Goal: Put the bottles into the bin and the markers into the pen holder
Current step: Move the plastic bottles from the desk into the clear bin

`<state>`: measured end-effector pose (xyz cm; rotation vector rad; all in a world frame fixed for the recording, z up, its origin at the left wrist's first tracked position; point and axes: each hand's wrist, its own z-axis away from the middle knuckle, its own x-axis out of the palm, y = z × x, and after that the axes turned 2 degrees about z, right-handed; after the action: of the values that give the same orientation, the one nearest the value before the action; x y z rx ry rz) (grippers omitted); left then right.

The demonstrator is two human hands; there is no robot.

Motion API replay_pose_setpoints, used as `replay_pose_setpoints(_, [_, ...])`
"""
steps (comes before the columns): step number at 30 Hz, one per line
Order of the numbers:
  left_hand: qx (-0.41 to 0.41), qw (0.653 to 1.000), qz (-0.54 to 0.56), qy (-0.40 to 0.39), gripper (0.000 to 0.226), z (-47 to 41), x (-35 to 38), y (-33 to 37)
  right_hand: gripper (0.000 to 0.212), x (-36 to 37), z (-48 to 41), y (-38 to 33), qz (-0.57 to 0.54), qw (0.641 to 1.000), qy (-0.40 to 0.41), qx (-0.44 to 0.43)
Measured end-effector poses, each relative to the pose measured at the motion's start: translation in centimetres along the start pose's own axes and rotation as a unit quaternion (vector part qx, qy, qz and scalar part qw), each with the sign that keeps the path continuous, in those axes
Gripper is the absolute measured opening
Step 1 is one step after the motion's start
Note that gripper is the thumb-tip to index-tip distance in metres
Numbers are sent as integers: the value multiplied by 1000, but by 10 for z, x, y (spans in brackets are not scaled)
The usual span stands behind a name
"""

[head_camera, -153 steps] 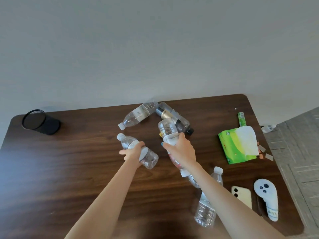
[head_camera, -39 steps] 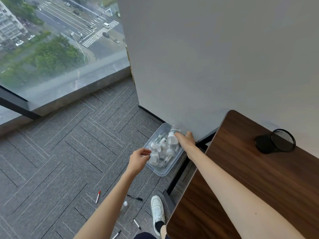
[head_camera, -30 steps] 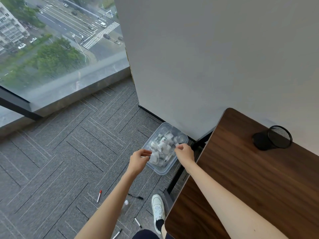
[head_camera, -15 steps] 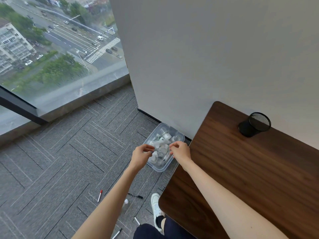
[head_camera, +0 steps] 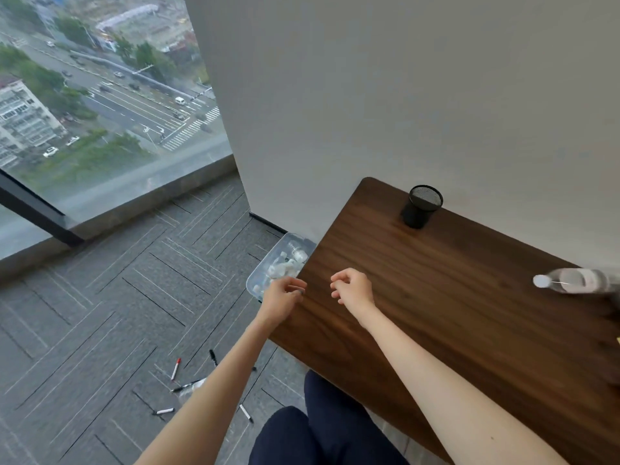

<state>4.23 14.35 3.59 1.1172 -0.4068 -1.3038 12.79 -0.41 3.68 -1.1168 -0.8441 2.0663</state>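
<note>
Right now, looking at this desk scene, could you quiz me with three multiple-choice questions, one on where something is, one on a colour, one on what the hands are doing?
1. Where is the clear bin of bottles?
A. On the floor beside the table's end
B. On the table
C. On the window sill

2. What colour is the mesh pen holder?
A. White
B. Black
C. Green

3. What do the left hand and right hand hold?
A. A bottle each
B. A marker each
C. Nothing visible

Answers:
1. A, the bin sits on the grey carpet, partly hidden behind the table edge.
2. B, the holder is black, standing at the table's far edge by the wall.
3. C, both hands are loosely curled with no bottle or marker in them; one bottle lies on the table and the markers lie on the floor.
</note>
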Motion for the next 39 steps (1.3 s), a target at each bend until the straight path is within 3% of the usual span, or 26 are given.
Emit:
replay_pose_setpoints(11, [1,997,-62,-54,20,30,126,44,20,-125,18,90,-36,996,55,62])
replay_pose_setpoints(25, [-12,991,-84,-100,25,65,395,126,17,-367,19,248,-16,991,81,101])
replay_pose_setpoints(33, [-9,982,-120,-148,24,73,479,137,14,-428,28,310,22,986,135,97])
replay_pose_setpoints(36, [8,975,-144,-170,25,69,502,141,31,-447,38,324,83,966,231,80])
replay_pose_setpoints(39, [32,968,-161,-189,29,65,519,149,68,-461,48,345,167,934,294,118])
